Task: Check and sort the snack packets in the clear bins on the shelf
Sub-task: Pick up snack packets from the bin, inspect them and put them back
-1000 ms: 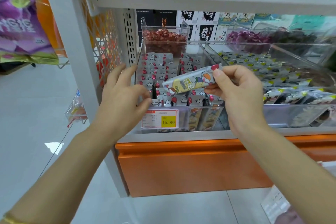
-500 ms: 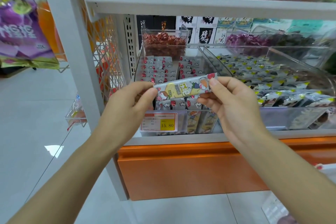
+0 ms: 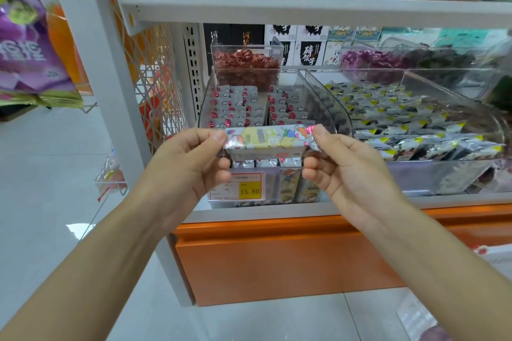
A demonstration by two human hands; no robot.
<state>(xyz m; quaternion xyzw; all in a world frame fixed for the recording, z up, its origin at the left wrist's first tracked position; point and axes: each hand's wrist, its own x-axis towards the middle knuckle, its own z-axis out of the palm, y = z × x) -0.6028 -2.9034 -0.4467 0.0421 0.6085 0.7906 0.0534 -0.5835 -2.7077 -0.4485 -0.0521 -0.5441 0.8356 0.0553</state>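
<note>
Both hands held one snack packet (image 3: 266,140) level and crosswise in front of the clear bin (image 3: 332,111) on the shelf (image 3: 277,8). The left hand (image 3: 188,163) pinched the packet's 9 o'clock end between thumb and curled fingers (image 3: 213,134), and the right hand (image 3: 352,171) pinched the 3 o'clock end the same way. The packet showed cartoon figures on yellow. Toward 12 o'clock behind it, grey packets (image 3: 235,108) with red corners stood in rows inside the bin. At 6 o'clock a price tag (image 3: 238,187) reading 15.80 sat on the bin's front. At 3 o'clock a second bin (image 3: 432,174) held black-and-yellow packets.
</note>
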